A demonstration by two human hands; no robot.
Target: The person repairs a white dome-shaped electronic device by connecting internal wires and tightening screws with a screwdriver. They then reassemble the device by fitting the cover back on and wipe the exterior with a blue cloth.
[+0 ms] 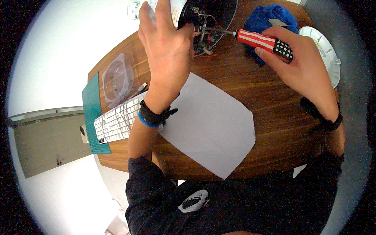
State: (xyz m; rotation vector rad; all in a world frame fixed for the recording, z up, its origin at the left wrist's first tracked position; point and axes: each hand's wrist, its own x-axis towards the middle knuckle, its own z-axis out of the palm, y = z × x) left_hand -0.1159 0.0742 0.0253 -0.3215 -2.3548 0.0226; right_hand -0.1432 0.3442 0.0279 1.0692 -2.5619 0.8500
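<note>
At the far edge of the table stands a round housing (224, 13) with a dark inside, where metal parts and thin wires show. My left hand (168, 47) grips its left side, fingers spread over the pale outside and thumb reaching in among the parts. In my right hand (299, 62) is a screwdriver (256, 40) with a red-and-white striped handle and a dark, starred end. Its shaft points left into the housing, the tip close to my left thumb. Whether the tip sits in a screw is too small to tell.
A white paper sheet (211, 121) lies on the wooden table (282, 129). To the left are a white keyboard (117, 121) with its cable, a clear plastic piece (117, 76) and a green mat (92, 113). Blue cloth (258, 19) and a white round cover (331, 58) lie far right.
</note>
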